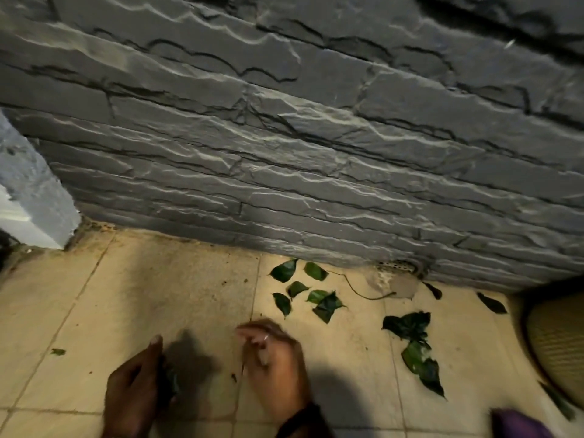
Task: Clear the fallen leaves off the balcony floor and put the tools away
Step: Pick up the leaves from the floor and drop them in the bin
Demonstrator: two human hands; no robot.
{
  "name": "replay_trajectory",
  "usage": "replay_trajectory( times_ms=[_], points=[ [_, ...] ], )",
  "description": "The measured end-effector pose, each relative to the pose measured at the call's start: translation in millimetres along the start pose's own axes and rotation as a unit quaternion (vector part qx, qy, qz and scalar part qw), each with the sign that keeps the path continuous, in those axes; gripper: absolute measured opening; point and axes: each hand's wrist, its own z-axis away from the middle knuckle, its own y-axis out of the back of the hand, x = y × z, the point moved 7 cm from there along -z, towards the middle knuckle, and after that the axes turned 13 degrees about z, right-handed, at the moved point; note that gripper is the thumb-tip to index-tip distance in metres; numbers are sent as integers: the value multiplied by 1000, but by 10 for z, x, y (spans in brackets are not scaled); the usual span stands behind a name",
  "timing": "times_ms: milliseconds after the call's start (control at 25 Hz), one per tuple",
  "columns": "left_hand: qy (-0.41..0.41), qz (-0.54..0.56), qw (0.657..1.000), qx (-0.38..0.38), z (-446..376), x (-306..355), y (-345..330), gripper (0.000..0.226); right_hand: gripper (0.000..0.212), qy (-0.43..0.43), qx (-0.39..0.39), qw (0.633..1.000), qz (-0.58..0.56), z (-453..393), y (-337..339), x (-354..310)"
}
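Beige floor tiles (pixel 164 298) fill the lower half of the frame, meeting a dark grey stone wall (pixel 284 137) that covers the upper half. Green leaves (pixel 303 292) lie scattered near the wall at lower centre, with a second, larger clump of leaves (pixel 417 349) further right and one small scrap (pixel 57 351) at lower left. A thin twig (pixel 360 290) curves beside a round floor drain (pixel 401 273) at the wall's base.

At the bottom centre, the left hand (pixel 136 384) curls around something dark, probably gathered leaves, though blur makes this uncertain. The right hand (pixel 271 361) is blurred, fingers loosely bent; whether it holds anything cannot be told. A ribbed tan object (pixel 556 339) sits at the right edge.

The step appears to be picking leaves up by hand. No broom or dustpan is visible. Next, the right hand likely needs to reach up and right to the nearest leaves.
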Motion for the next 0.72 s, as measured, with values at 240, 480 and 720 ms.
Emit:
replay_trajectory(
  times_ms=[240, 480, 720],
  points=[
    [48, 14, 998, -48, 81, -265, -152, 42, 28, -12, 61, 971, 232, -373, 74, 840],
    [27, 30, 993, -115, 174, -345, -395, 28, 19, 5, 74, 992, 105, -175, 129, 357],
    [-16, 3, 995, -100, 198, -344, -294, 43, 37, 58, -15, 998, 21, 593, -505, -265]
  ],
)
